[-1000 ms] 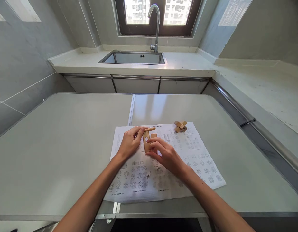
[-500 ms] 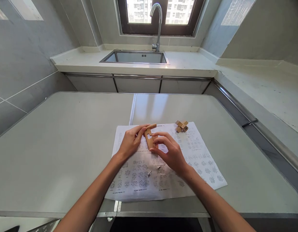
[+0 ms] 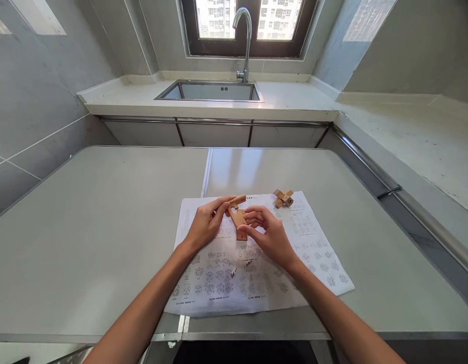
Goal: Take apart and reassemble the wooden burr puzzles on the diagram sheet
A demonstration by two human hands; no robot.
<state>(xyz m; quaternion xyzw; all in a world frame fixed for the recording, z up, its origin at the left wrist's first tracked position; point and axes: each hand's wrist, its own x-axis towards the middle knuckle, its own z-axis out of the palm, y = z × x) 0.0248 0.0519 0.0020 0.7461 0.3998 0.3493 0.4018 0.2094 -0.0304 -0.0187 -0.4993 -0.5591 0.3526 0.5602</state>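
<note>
Several notched wooden puzzle pieces (image 3: 238, 220) are held together between my hands, above a printed instruction sheet (image 3: 203, 303). My left hand (image 3: 208, 218) pinches their upper left end, where one bar slants out to the upper right. On the right side, my right hand (image 3: 267, 233) has its thumb and fingers closed around the lower pieces. The lowest bar points down toward me, its end face showing a small dark mark. My fingers hide part of how the pieces meet. An assembled wooden burr puzzle (image 3: 283, 198) rests on the sheet's upper right.
The sheet lies on a pale folding table (image 3: 105, 227) with a seam down its middle. Small torn holes show the tabletop through the paper. Beyond the table are a counter with a sink (image 3: 219, 92), a faucet (image 3: 247, 45) and a window; a metal rail runs along the right.
The lower pieces have turned in my right hand, so a bar's end now faces down toward me. My right fingers have curled in further. My left hand stays nearly in place.
</note>
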